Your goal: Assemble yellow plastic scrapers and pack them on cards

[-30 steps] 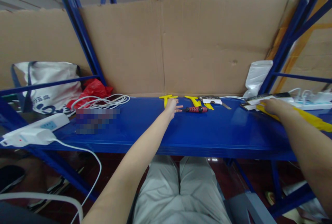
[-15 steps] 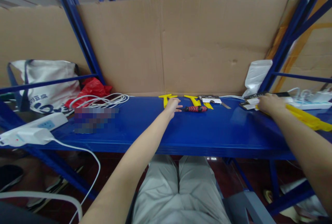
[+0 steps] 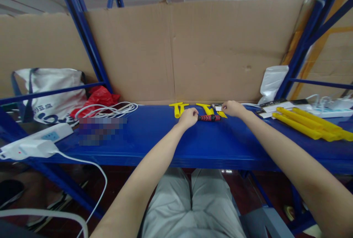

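Note:
My left hand (image 3: 189,117) is closed at the left end of a red-and-black screwdriver (image 3: 209,118), its fingers over the shaft. The screwdriver lies level above the blue shelf top. My right hand (image 3: 233,108) is pinched at the right part of a small black-and-white packet (image 3: 218,107); what lies between its fingertips is hidden. Just below the packet is a flat yellow piece (image 3: 221,114). Behind the screwdriver rests a yellow T-shaped piece (image 3: 206,108). Two more yellow T-shaped pieces (image 3: 177,110) stand close together to the left of my left hand.
On the right lie several yellow tubes (image 3: 311,124) beside black-and-white packaging (image 3: 284,106) and a power strip (image 3: 335,112). At left are coiled white cable (image 3: 118,110), a red bag (image 3: 100,98), a cloth bag (image 3: 55,94) and another power strip (image 3: 41,140). Cardboard (image 3: 215,54) stands behind.
My right hand has left the yellow tubes and packaging on the right and moved left to the small packet. My left hand has shifted slightly right, its fingers curling in at the screwdriver.

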Demonstrator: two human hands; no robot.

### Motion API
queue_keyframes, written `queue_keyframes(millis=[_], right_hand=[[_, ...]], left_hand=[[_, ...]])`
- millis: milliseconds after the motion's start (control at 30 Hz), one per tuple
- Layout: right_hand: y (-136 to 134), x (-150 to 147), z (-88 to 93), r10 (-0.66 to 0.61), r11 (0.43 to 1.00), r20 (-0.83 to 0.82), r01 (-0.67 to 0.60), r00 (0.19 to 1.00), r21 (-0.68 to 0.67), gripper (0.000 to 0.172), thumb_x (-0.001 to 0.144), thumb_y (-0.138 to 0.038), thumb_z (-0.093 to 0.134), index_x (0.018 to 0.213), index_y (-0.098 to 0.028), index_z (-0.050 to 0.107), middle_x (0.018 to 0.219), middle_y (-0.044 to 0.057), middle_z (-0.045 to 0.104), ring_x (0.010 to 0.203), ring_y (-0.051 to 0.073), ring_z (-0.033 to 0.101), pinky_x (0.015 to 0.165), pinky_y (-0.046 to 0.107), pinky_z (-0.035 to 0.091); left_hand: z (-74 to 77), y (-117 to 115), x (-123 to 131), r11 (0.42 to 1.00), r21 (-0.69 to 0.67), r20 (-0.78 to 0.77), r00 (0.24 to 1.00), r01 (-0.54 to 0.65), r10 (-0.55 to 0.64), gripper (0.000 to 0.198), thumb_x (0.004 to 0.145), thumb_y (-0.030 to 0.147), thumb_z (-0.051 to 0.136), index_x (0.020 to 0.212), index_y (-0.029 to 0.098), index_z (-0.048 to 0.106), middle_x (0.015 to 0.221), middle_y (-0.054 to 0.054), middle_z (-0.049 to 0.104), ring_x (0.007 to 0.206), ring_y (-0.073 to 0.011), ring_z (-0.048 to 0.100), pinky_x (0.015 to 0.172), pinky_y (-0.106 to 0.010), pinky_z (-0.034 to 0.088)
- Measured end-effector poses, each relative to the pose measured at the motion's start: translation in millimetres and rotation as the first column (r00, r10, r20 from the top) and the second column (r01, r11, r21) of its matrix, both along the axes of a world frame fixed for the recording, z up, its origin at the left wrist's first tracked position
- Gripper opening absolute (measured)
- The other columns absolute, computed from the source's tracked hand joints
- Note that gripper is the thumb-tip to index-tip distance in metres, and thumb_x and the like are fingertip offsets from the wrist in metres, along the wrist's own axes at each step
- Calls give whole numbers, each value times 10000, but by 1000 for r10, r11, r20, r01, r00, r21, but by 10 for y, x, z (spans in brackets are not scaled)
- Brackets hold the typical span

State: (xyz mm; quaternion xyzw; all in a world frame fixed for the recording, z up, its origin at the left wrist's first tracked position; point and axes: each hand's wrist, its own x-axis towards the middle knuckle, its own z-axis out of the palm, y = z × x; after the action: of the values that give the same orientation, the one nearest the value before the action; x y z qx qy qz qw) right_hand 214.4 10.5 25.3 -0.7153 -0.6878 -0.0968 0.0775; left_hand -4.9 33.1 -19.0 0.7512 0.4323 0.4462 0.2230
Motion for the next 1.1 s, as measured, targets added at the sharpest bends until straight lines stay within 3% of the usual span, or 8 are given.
queue_keyframes(millis=[133, 233, 433, 667, 867, 1000, 1100], right_hand=[[190, -265, 0, 71, 993, -87, -79, 994, -93, 250, 782, -229, 538, 920, -173, 739, 953, 86, 720, 898, 218, 658, 754, 257, 476], [256, -401, -22, 88, 982, -163, -113, 983, -152, 248, 774, -237, 572, 943, -142, 727, 974, 84, 715, 877, 201, 658, 744, 242, 478], [215, -468, -138, 92, 992, -195, -107, 977, -72, 464, 759, -311, 610, 1169, -95, 625, 1175, 148, 637, 1042, 227, 617, 843, 255, 465], [146, -471, -225, 30, 998, -286, -45, 958, -47, 462, 793, -287, 552, 1203, -78, 592, 1222, 154, 609, 1111, 241, 585, 882, 261, 442], [113, -503, -224, 7, 993, -390, 40, 921, 112, 425, 790, -305, 539, 1153, -100, 617, 1106, 146, 666, 1024, 242, 623, 816, 280, 468], [70, -545, -172, 48, 971, -457, 66, 888, 230, 376, 773, -282, 550, 1083, -95, 650, 981, 133, 699, 911, 220, 654, 779, 277, 483], [45, -591, -146, 124, 955, -492, 32, 862, 296, 332, 748, -256, 568, 1021, -99, 671, 884, 102, 711, 816, 189, 663, 733, 256, 490]], left_hand=[[19, -11, -4, 999, -45, 58, 998, -12, 15, 198, 665, 52, 604, 585, 232, 627, 782, -29, 686, 962, -232, 611, 975, -377, 419], [13, -3, -2, 1000, 19, -3, 1000, -13, 13, 193, 684, 62, 589, 603, 232, 635, 788, -32, 690, 948, -231, 617, 961, -378, 435], [-6, 7, 11, 994, 114, -77, 997, -4, 13, 224, 706, 37, 552, 602, 223, 623, 775, -44, 679, 888, -228, 630, 927, -385, 449], [4, 10, 3, 997, 79, -30, 999, 13, -11, 230, 695, 34, 560, 574, 224, 604, 757, -37, 669, 915, -228, 621, 959, -386, 427], [0, 18, 2, 996, 84, -41, 999, 21, -18, 219, 704, 35, 555, 604, 218, 620, 786, -42, 679, 937, -225, 622, 966, -381, 425], [9, -17, 1, 997, 76, -154, 988, 6, 6, 258, 736, 46, 522, 877, 190, 682, 933, -61, 694, 986, -208, 618, 959, -348, 432], [15, -54, -5, 997, 80, -311, 950, 6, 19, 475, 771, 75, 500, 1236, 152, 556, 1071, -81, 673, 1051, -198, 597, 969, -328, 423]])
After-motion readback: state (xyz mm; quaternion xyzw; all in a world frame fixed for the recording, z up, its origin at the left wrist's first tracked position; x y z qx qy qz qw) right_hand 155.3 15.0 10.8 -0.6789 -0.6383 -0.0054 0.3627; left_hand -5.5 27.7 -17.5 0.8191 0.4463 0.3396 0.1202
